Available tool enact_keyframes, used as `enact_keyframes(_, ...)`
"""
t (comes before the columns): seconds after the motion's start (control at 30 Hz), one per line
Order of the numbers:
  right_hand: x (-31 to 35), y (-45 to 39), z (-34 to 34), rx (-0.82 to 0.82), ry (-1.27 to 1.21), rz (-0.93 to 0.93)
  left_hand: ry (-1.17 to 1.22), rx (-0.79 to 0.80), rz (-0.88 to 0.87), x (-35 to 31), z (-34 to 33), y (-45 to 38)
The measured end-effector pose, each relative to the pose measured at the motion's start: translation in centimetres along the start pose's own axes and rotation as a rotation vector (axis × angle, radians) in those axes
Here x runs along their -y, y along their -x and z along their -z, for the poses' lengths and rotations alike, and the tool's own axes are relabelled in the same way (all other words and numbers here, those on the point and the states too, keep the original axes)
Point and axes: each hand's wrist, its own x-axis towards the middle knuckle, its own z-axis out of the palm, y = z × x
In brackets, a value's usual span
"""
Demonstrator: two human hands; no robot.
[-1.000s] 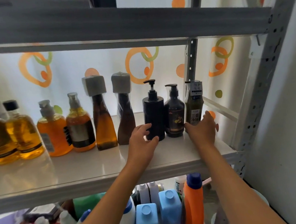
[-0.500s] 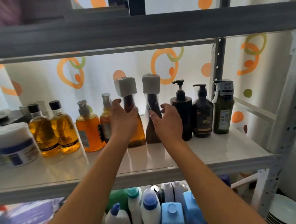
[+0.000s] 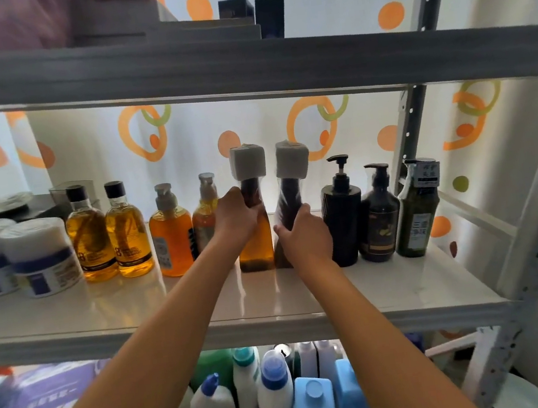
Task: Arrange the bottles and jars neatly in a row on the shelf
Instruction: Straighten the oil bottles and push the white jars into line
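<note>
Held by the left hand point(image 3: 235, 218) is the amber bottle point(image 3: 254, 240); the brown bottle point(image 3: 287, 208) just beside it is held by the right hand point(image 3: 306, 236). Both are stood on the shelf point(image 3: 104, 314), with the black pump bottle point(image 3: 342, 214) just past the right hand.

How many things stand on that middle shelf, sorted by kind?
White jars: 2
Black-capped amber bottles: 2
Orange pump bottles: 2
Tall grey-capped bottles: 2, one held in each hand
Dark pump bottles: 3
Total: 11, not counting the dim clutter behind the jars.
</note>
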Motion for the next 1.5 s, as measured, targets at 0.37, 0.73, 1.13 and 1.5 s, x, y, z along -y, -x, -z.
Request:
enact_keyframes(0.37,-0.1,-0.5,0.5,0.026,0.021,-0.038,0.057,0.04,-0.027,0.2,0.0,0.2)
enact_keyframes(0.73,0.1,1.8,1.6,-0.117,-0.141,0.05,0.097,0.085,0.014,-0.2,1.1,1.8)
enact_keyframes(1.13,4.4,3.5,-0.5,-0.006,-0.231,0.222,0.017,-0.126,-0.083,2.4,5.7,2.7)
enact_keyframes(1.5,9.2,2.2,-3.9,0.2,-0.288,0.241,0.034,-0.323,0.08,9.6,11.5,1.2)
